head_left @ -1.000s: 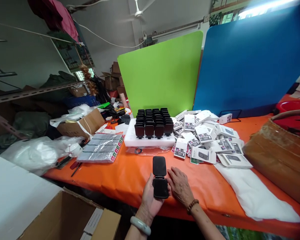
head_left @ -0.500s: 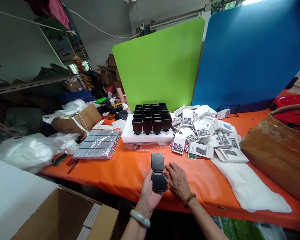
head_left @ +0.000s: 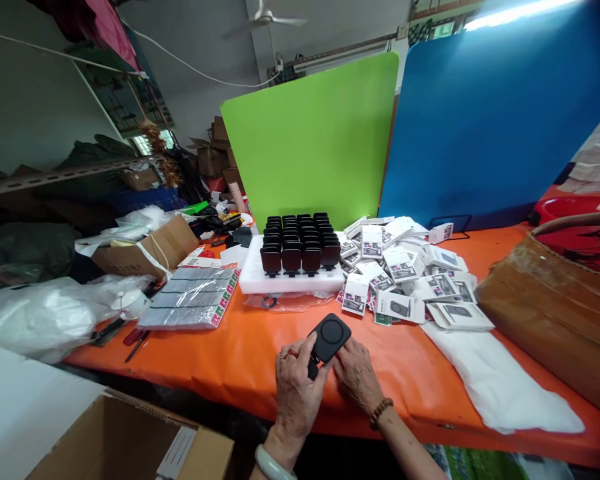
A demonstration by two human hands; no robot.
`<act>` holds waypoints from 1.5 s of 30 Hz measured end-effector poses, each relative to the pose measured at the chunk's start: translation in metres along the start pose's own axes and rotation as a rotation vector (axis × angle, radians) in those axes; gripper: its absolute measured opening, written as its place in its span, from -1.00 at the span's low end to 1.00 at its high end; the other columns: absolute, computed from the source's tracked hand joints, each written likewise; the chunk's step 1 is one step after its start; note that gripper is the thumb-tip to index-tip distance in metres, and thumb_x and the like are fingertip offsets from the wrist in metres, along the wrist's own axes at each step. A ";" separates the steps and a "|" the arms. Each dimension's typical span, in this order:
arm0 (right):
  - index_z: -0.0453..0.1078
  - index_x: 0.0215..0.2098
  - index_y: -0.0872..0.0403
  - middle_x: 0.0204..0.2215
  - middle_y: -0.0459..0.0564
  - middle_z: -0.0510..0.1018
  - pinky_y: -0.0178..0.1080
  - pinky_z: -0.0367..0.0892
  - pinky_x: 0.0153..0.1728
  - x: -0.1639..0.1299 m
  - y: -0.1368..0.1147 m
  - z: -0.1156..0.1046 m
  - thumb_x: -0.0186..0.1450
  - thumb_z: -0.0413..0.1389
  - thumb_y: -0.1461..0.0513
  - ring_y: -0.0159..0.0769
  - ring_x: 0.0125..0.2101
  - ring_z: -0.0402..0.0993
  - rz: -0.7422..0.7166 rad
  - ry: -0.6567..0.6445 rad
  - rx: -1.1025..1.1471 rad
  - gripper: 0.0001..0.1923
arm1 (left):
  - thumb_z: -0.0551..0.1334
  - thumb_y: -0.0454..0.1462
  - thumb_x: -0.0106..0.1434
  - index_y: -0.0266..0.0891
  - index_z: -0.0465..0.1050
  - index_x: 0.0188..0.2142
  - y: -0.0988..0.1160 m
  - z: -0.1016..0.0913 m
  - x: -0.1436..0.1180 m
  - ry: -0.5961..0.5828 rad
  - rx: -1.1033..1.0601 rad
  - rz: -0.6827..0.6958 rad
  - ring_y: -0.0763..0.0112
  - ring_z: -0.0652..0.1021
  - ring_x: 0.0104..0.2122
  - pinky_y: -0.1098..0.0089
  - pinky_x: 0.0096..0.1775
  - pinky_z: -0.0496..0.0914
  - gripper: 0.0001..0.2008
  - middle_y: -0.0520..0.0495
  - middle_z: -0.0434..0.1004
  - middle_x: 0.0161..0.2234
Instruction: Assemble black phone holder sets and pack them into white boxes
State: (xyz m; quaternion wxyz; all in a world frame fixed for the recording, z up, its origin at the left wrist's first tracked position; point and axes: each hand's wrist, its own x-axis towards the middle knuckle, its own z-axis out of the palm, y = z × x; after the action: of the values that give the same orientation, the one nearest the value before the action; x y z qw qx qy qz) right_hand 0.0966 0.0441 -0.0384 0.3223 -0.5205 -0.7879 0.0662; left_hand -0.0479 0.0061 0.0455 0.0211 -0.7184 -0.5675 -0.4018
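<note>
A black hinged phone holder [head_left: 330,337] with a round ring on its upper panel is held above the front of the orange table, tilted to the right. My left hand [head_left: 297,387] is closed around its left side, thumb and fingers gripping near the hinge. On the lower right edge, the curled fingers of my right hand [head_left: 359,375] press against the holder; some fingertips are hidden behind it. Just beyond, several rows of similar black holders [head_left: 291,257] stand upright in a white foam block [head_left: 250,283].
White printed boxes [head_left: 400,303] lie heaped to the right, near a white soft bag [head_left: 505,380] and a brown bag [head_left: 545,320]. At left are a plastic-wrapped stack [head_left: 180,300] and an open carton [head_left: 130,427]. Green [head_left: 310,147] and blue [head_left: 470,133] panels stand behind.
My left hand has turned over from palm up to back up, and the phone holder has rotated, now showing its ringed side. My right hand has stayed beside it.
</note>
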 end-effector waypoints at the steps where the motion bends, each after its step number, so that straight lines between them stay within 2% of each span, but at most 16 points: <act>1: 0.39 -0.13 0.06 -0.10 0.10 0.47 -0.11 0.22 -0.05 0.000 0.000 -0.001 0.34 -0.06 0.32 -0.13 -0.08 0.31 -0.003 0.002 0.006 -0.77 | 0.28 -0.28 0.18 -0.23 0.38 0.07 0.000 -0.001 0.001 -0.006 0.042 0.030 0.11 0.50 -0.15 0.09 -0.08 0.37 -0.56 -0.21 0.55 -0.15; 7: 0.42 -0.22 0.06 -0.13 0.08 0.50 -0.14 0.21 -0.07 0.000 0.001 0.001 0.32 -0.03 0.32 -0.14 -0.09 0.32 -0.034 0.044 0.002 -0.81 | 0.32 -0.32 0.13 -0.24 0.39 0.06 0.006 -0.002 0.004 -0.060 0.064 0.070 0.12 0.50 -0.17 0.10 -0.09 0.38 -0.53 -0.20 0.55 -0.15; 9: 0.43 -0.21 0.05 -0.15 0.07 0.52 -0.14 0.21 -0.08 0.001 0.001 0.001 0.32 -0.04 0.32 -0.14 -0.11 0.33 -0.033 0.054 0.003 -0.79 | 0.31 -0.34 0.13 -0.21 0.41 0.06 0.006 -0.002 0.006 -0.076 0.005 0.023 0.10 0.49 -0.15 0.08 -0.06 0.36 -0.53 -0.19 0.56 -0.14; 11: 0.43 -0.19 0.04 -0.15 0.07 0.52 -0.14 0.23 -0.09 0.000 0.001 0.003 0.32 -0.06 0.33 -0.14 -0.10 0.35 -0.038 0.058 0.002 -0.76 | 0.32 -0.34 0.11 -0.18 0.45 0.03 0.006 -0.001 0.007 -0.096 -0.103 -0.086 0.08 0.49 -0.12 0.05 -0.03 0.34 -0.55 -0.18 0.56 -0.14; 14: 0.41 -0.12 0.05 -0.12 0.11 0.51 -0.11 0.26 -0.08 -0.004 0.006 0.012 0.33 -0.08 0.32 -0.11 -0.07 0.36 -0.038 0.085 -0.035 -0.73 | 0.36 -0.22 0.07 -0.20 0.54 -0.12 0.004 0.003 0.007 -0.174 -0.480 -0.400 0.15 0.52 -0.19 0.15 -0.08 0.38 -0.65 -0.16 0.58 -0.21; 16: 0.38 -0.03 0.08 -0.04 0.16 0.48 -0.06 0.27 -0.05 -0.009 0.013 0.022 0.34 -0.07 0.27 -0.07 -0.02 0.35 -0.043 0.124 -0.096 -0.71 | 0.33 -0.05 0.10 -0.27 0.55 -0.23 0.002 0.008 0.006 -0.229 -0.861 -0.706 0.29 0.54 -0.36 0.31 -0.25 0.42 -0.64 -0.15 0.59 -0.32; 19: 0.34 0.04 0.09 0.03 0.18 0.45 -0.02 0.26 0.00 -0.015 0.026 0.040 0.36 -0.07 0.19 -0.04 0.04 0.34 -0.101 0.205 -0.179 -0.67 | 0.19 0.09 0.19 -0.34 0.49 -0.29 -0.003 0.019 0.002 -0.179 -1.373 -1.199 0.44 0.49 -0.56 0.44 -0.47 0.35 -0.51 -0.12 0.56 -0.45; 21: 0.34 0.04 0.09 0.01 0.17 0.47 -0.03 0.26 0.00 -0.017 0.033 0.049 0.37 -0.08 0.17 -0.05 0.03 0.36 -0.152 0.274 -0.217 -0.66 | 0.11 0.09 0.26 -0.37 0.45 -0.34 -0.011 0.028 -0.002 -0.150 -1.569 -1.431 0.46 0.47 -0.61 0.47 -0.55 0.30 -0.50 -0.12 0.54 -0.49; 23: 0.35 0.03 0.08 -0.04 0.15 0.51 -0.06 0.28 -0.03 -0.016 0.038 0.055 0.38 -0.09 0.16 -0.07 -0.01 0.41 -0.202 0.354 -0.251 -0.66 | 0.01 0.07 0.33 -0.38 0.42 -0.40 -0.020 0.036 -0.007 -0.152 -1.654 -1.550 0.46 0.44 -0.67 0.47 -0.59 0.26 -0.46 -0.11 0.51 -0.55; 27: 0.39 -0.03 0.09 -0.09 0.15 0.54 -0.10 0.30 -0.09 -0.012 0.043 0.058 0.39 -0.10 0.14 -0.09 -0.08 0.45 -0.252 0.441 -0.282 -0.67 | 0.01 0.09 0.31 -0.39 0.42 -0.39 -0.030 0.048 -0.013 -0.186 -1.731 -1.565 0.44 0.43 -0.68 0.45 -0.60 0.25 -0.44 -0.10 0.49 -0.58; 33: 0.40 -0.02 0.06 -0.07 0.14 0.54 -0.09 0.29 -0.06 -0.014 0.045 0.060 0.38 -0.08 0.12 -0.07 -0.05 0.44 -0.220 0.401 -0.241 -0.66 | -0.05 0.11 0.33 -0.42 0.42 -0.40 -0.026 0.048 -0.014 -0.138 -1.720 -1.587 0.43 0.43 -0.70 0.45 -0.63 0.22 -0.39 -0.09 0.48 -0.59; 40: 0.40 -0.02 0.06 -0.07 0.14 0.54 -0.10 0.31 -0.08 -0.015 0.046 0.058 0.38 -0.09 0.14 -0.08 -0.05 0.45 -0.243 0.411 -0.273 -0.67 | -0.04 0.13 0.31 -0.40 0.43 -0.43 -0.029 0.049 -0.016 -0.193 -1.737 -1.581 0.43 0.43 -0.70 0.46 -0.63 0.22 -0.38 -0.07 0.45 -0.64; 45: 0.38 0.01 0.09 -0.04 0.16 0.52 -0.08 0.32 -0.06 -0.017 0.043 0.053 0.37 -0.08 0.16 -0.07 -0.02 0.43 -0.217 0.329 -0.242 -0.66 | -0.01 0.12 0.31 -0.39 0.43 -0.39 -0.026 0.049 -0.019 -0.149 -1.739 -1.551 0.44 0.45 -0.68 0.46 -0.63 0.21 -0.41 -0.09 0.50 -0.57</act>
State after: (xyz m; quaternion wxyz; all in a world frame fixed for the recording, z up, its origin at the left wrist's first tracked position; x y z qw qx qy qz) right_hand 0.1039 0.0613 -0.1058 0.3870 -0.4712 -0.7783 -0.1495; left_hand -0.0430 0.0242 -0.0099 -0.7625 0.0269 -0.3878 -0.5172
